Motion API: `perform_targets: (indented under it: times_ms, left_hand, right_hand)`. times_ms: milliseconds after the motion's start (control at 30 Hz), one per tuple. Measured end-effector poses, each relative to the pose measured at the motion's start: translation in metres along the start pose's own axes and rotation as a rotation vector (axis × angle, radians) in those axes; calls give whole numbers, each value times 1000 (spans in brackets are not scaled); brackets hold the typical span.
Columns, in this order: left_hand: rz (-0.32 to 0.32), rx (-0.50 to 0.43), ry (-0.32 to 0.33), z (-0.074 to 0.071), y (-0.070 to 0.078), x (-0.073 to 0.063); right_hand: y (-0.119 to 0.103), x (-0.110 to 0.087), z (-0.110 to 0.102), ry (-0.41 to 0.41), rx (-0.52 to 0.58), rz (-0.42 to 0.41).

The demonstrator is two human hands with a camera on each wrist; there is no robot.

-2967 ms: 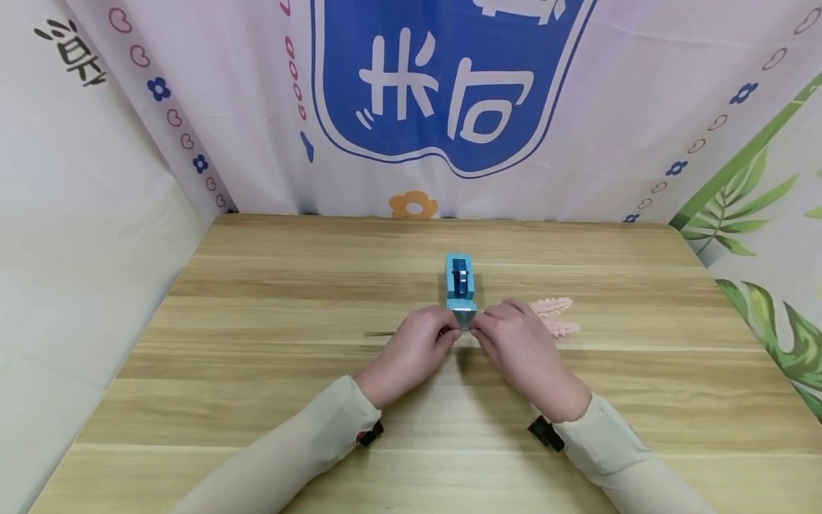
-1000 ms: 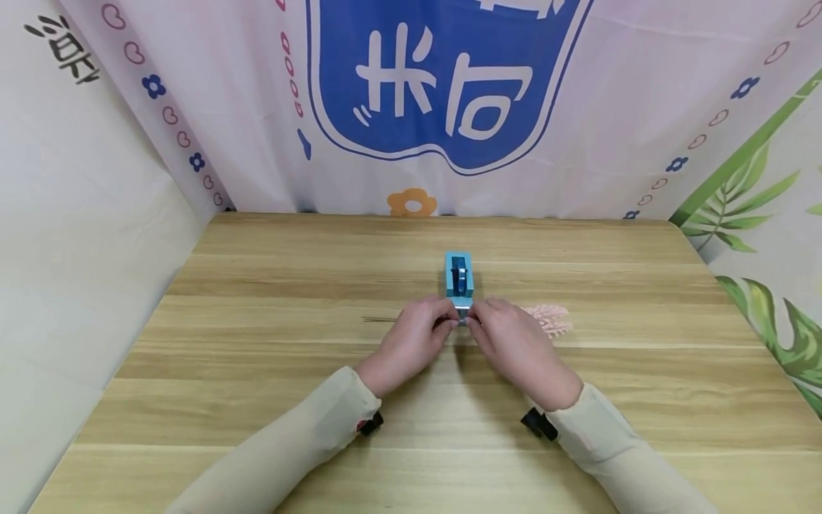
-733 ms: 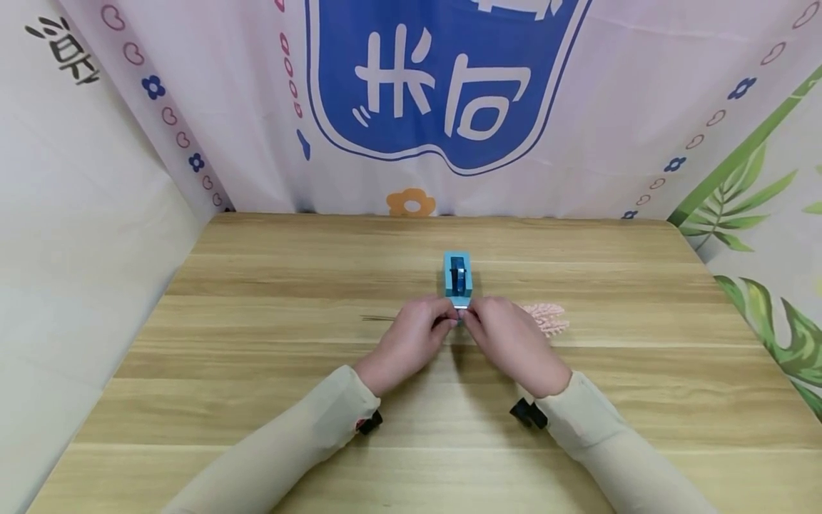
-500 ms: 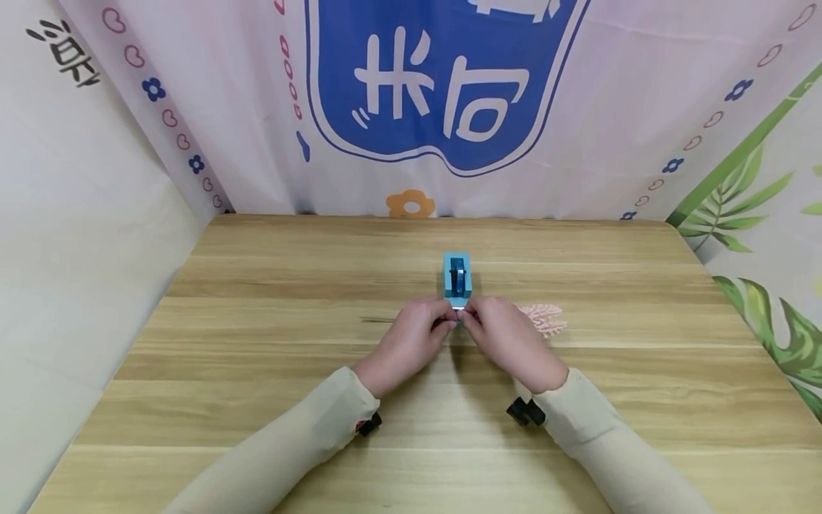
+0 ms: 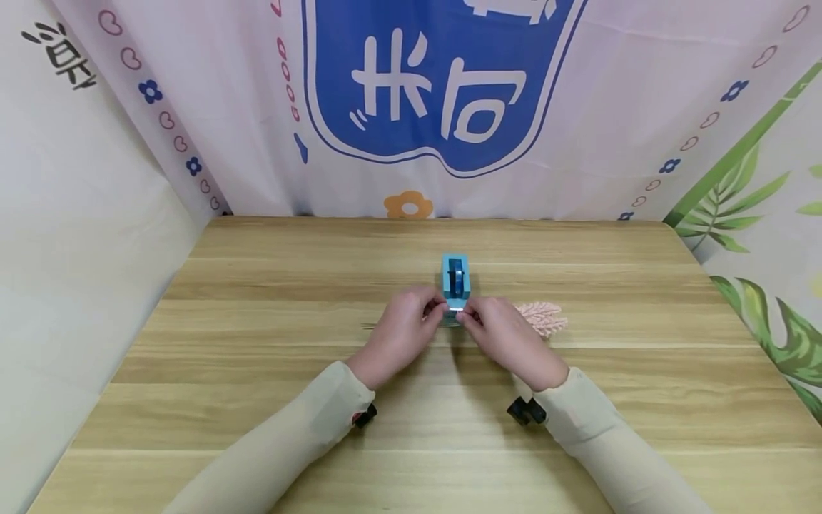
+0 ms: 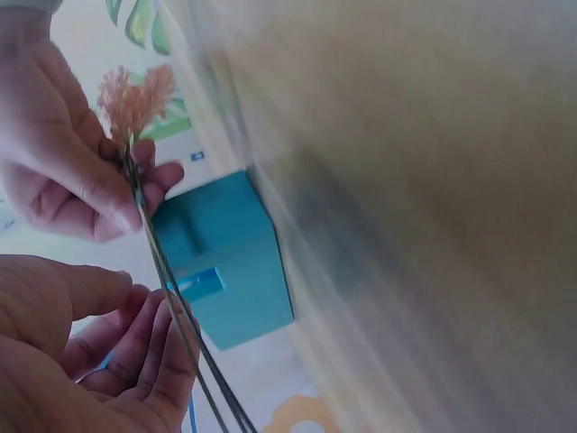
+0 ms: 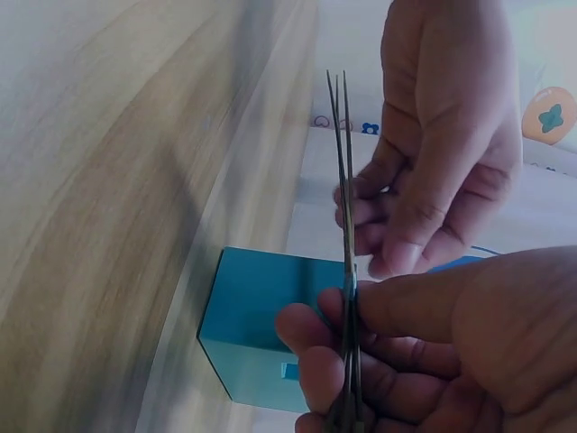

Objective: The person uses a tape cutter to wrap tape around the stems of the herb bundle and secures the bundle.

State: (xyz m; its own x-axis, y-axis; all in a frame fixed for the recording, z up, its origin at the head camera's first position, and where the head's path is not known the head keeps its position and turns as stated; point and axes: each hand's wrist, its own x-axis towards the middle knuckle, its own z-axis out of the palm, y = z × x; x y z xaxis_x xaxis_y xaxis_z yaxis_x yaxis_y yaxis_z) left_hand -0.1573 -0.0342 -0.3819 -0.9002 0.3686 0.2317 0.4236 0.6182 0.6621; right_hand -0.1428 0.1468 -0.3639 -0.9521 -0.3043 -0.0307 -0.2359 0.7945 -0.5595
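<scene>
My right hand (image 5: pixel 507 335) pinches a small bunch of thin stems (image 7: pixel 350 216) topped with pink fluffy flower heads (image 5: pixel 542 318). In the right wrist view a shiny bluish band, perhaps tape, shows on the stems just above the right fingertips. Beside the stems is my left hand (image 5: pixel 404 325), its fingers loosely bent. In the left wrist view the stems pass across its fingertips; whether they touch is unclear. A light-blue tape dispenser (image 5: pixel 455 265) with a dark-blue roll (image 5: pixel 456 278) stands just behind both hands, its front end partly hidden by them.
The wood-patterned table (image 5: pixel 270 421) extends around the hands. A printed curtain (image 5: pixel 257 164) hangs along its far edge, with a leaf-patterned cloth (image 5: pixel 751 250) on the right. A dark wrist camera (image 5: pixel 526 411) sits at the right cuff.
Both hands were close together at the dispenser's front end. The left hand has drawn a little left, its fingertips apart from the right's. The right hand keeps hold of the stems.
</scene>
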Motion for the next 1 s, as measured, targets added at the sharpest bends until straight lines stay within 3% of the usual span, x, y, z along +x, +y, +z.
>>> perform_targets:
  times_ms: [133, 433, 700, 1000]
  left_hand:
    - [-13, -9, 15, -4, -3, 7]
    - [-37, 40, -77, 0, -5, 15]
    - [-72, 34, -125, 2, -6, 17]
    - [-75, 42, -132, 1, -5, 18]
  right_hand:
    - [1, 0, 2, -13, 6, 5]
    - [0, -1, 4, -6, 9, 10]
    - [1, -1, 5, 1, 17, 14]
    - [4, -1, 5, 26, 3, -15]
